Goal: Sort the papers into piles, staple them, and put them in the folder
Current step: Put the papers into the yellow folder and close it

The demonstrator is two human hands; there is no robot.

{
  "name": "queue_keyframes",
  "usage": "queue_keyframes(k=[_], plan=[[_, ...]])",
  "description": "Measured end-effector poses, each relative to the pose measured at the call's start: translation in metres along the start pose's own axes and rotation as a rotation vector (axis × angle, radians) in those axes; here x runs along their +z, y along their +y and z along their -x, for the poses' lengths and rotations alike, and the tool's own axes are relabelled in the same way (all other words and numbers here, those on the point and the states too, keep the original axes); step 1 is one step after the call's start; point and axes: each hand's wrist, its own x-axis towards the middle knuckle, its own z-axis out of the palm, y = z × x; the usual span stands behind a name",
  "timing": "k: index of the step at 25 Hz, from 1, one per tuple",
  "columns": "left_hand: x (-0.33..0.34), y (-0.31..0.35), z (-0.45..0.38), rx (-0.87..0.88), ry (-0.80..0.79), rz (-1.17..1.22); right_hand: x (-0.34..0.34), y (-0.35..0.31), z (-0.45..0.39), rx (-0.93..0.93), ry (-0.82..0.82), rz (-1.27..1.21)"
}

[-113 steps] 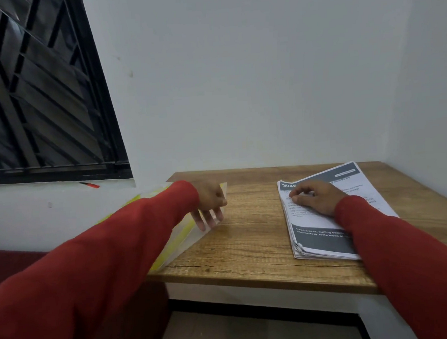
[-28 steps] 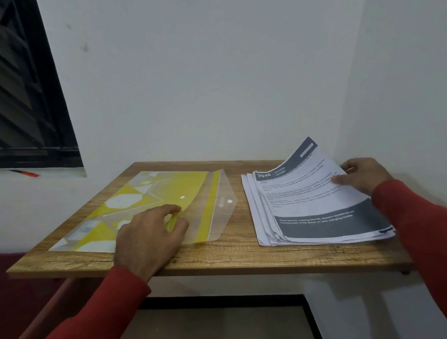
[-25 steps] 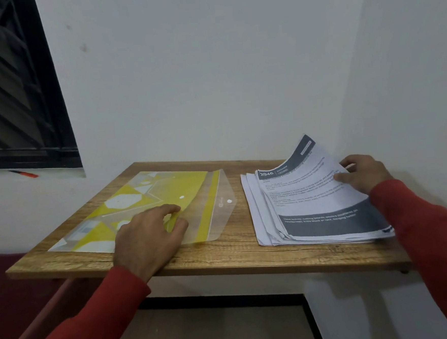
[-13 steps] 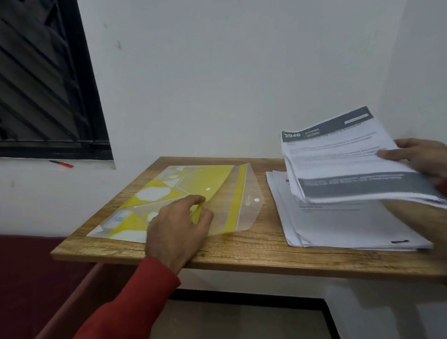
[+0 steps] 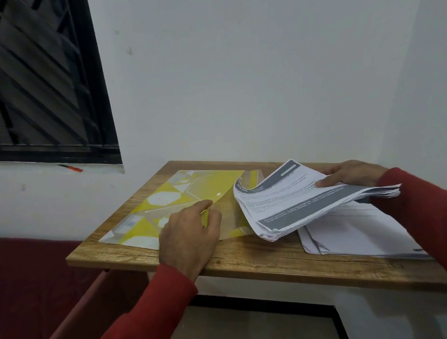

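A yellow and clear plastic folder [image 5: 174,199] lies flat on the left half of the small wooden table [image 5: 250,260]. My left hand [image 5: 190,235] presses on the folder's near right part, at its clear flap, fingers together. My right hand [image 5: 355,173] grips a thick bundle of printed papers [image 5: 299,203] by its right edge. The bundle droops to the left, and its left corner hangs over the folder's flap. More white sheets [image 5: 353,229] lie flat on the table under the bundle.
White walls close the table in at the back and the right. A dark barred window [image 5: 33,82] is at the upper left, with a red pen [image 5: 70,168] on its sill. A dark red seat [image 5: 27,289] sits left of the table.
My right hand has lifted the thick bundle off the pile and carried it left, over the folder's flap. My left hand stays pressed on the folder.
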Motion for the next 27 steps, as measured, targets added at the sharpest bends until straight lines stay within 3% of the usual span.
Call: queue_keyframes(k=[7,11,14,16,19,22,27], plan=[[0.0,-0.003,-0.001,0.025,0.026,0.064,-0.027,-0.011,-0.003,0.121,0.113,0.287],[0.002,-0.006,0.0,0.069,0.042,0.098,-0.015,-0.011,-0.016,0.115,0.167,0.19],[0.003,-0.006,-0.001,0.105,0.03,0.104,-0.001,-0.01,-0.031,0.077,0.341,0.149],[0.005,-0.007,-0.001,0.126,0.005,0.103,0.013,-0.005,-0.044,0.057,0.466,-0.018],[0.006,-0.009,-0.002,0.146,-0.004,0.087,0.044,0.003,-0.057,0.099,0.361,-0.369],[0.007,-0.009,-0.003,0.154,0.002,0.057,0.07,0.009,-0.068,0.14,0.294,-0.42],[0.006,-0.005,0.001,0.195,0.057,-0.028,0.116,0.005,-0.082,0.029,0.318,-0.445]])
